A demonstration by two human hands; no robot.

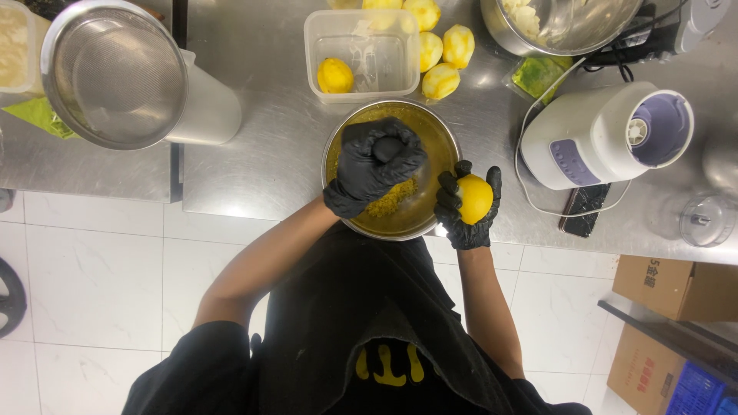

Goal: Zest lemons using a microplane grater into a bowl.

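Steel counter (261, 161) over white tiles, brown cardboard boxes (676, 288) lower right, left hand (374, 164) fisted in metal bowl (338, 142), fingers together, right hand (466, 206) fingers clamped on yellow lemon (475, 198) beside the bowl's rim.

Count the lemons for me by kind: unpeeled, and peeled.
Unpeeled lemons: 2, one in the right hand, one in the clear tub.
Peeled lemons: at least 5 visible beside the tub.
Total: at least 7.
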